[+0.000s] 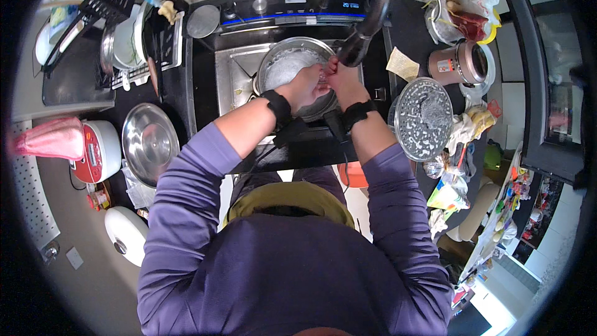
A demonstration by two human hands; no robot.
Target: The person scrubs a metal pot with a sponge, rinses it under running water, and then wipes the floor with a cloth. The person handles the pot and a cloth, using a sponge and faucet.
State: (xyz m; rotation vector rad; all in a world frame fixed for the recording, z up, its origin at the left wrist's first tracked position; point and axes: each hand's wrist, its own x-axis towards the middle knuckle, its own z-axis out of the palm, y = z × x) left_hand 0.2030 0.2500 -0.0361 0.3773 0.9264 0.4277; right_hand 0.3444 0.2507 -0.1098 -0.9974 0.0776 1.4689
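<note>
A round metal pot [261, 69] stands in the sink [228, 63] with white suds in it. My left hand [305, 85] is over the right part of the pot, its fingers bent towards the other hand. Close against it, just below the faucet's spray head [353, 49], is my right hand [341, 76]. The fingers of both hands meet at the pot's right side. Whether anything small lies between them cannot be made out. Both wrists wear black straps.
Right of the sink are a steel-wool scourer [433, 111] on a speckled round lid [406, 133], a yellowish cloth [402, 64] and a pink-brown insulated container [450, 64]. On the left are a steel basin [150, 142], a dish rack [175, 46] and a rice cooker [105, 149].
</note>
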